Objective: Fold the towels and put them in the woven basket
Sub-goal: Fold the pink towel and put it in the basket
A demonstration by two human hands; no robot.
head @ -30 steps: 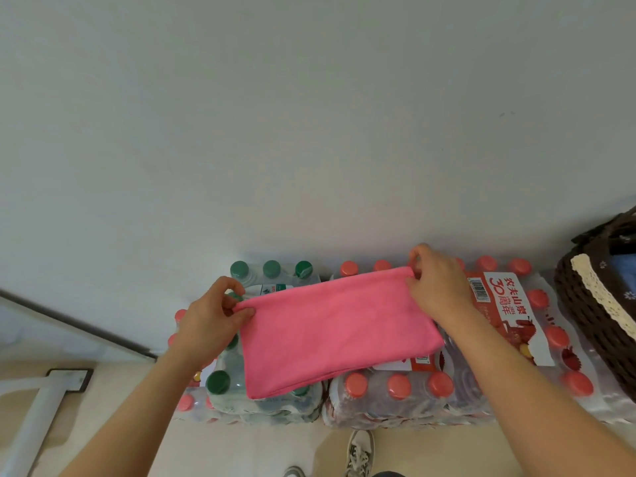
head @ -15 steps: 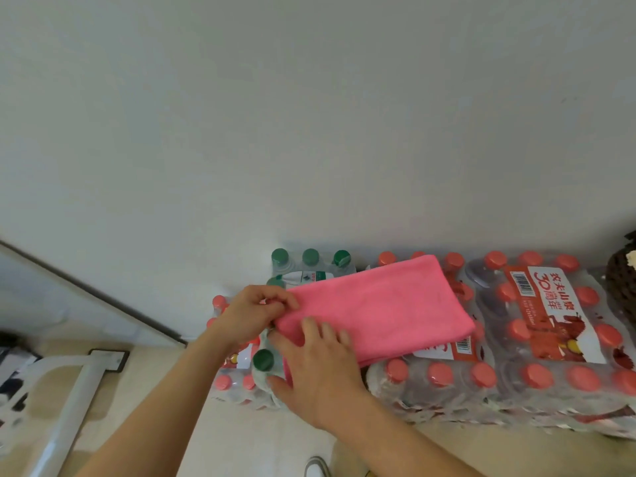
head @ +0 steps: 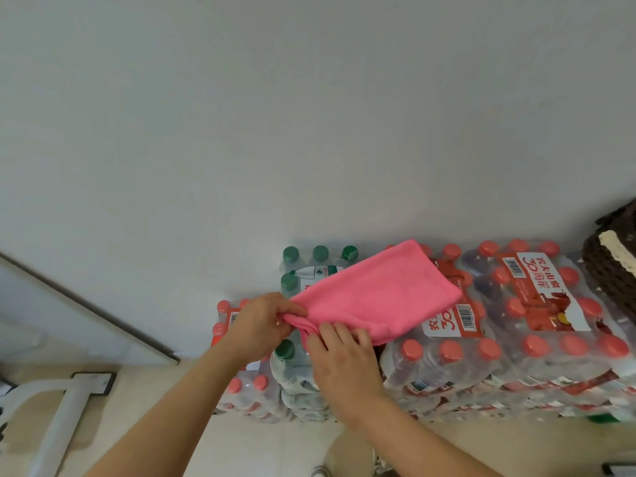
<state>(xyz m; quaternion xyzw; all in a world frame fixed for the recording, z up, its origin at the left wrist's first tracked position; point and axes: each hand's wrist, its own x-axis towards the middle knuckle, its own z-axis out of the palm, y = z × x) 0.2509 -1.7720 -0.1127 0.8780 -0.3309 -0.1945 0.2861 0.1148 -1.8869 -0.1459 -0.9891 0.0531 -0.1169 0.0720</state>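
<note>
Atop shrink-wrapped water bottle packs [head: 537, 325], the left hand [head: 256, 325] and right hand [head: 339, 356] pinch a folded pink towel [head: 378, 294] at its left end; matching corners squarely should keep the fold neat for the woven basket [head: 611, 266] at far right.

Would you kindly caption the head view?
Both hands, left and right, grip the pink microfibre towel's near end atop shrink-wrapped bottle packs.

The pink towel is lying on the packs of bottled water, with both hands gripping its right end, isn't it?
Not quite: in the head view, the left hand and right hand grip the left end of the pink towel, which does lie on the packs of bottled water.
</note>
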